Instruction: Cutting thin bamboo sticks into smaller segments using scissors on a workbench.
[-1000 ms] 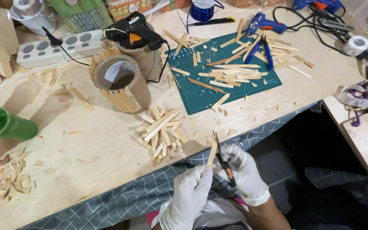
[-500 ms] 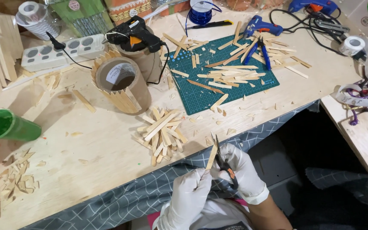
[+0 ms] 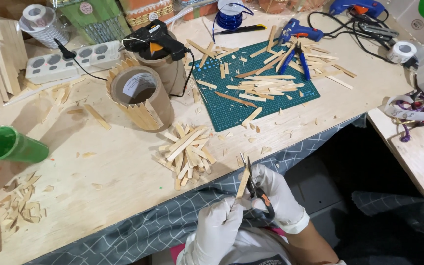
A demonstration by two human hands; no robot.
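Both my hands wear white gloves and meet below the table's front edge. My left hand point(image 3: 218, 226) pinches a thin wooden stick point(image 3: 243, 182), held nearly upright. My right hand point(image 3: 277, 196) grips black scissors with orange on the handle point(image 3: 255, 185), their blades up against the stick's top. Just above, on the table, lies a pile of cut wooden sticks point(image 3: 185, 153). Behind it stands a cardboard tube partly clad in sticks point(image 3: 141, 96).
A green cutting mat point(image 3: 254, 87) with several sticks lies at centre right. A black glue gun point(image 3: 154, 42), a power strip point(image 3: 67, 61), a blue glue gun point(image 3: 300, 30), tape rolls and a green cup point(image 3: 12, 145) ring the table. Wood scraps point(image 3: 18, 206) litter the left.
The hands have stayed almost still with the stick and scissors; the view has shifted slightly.
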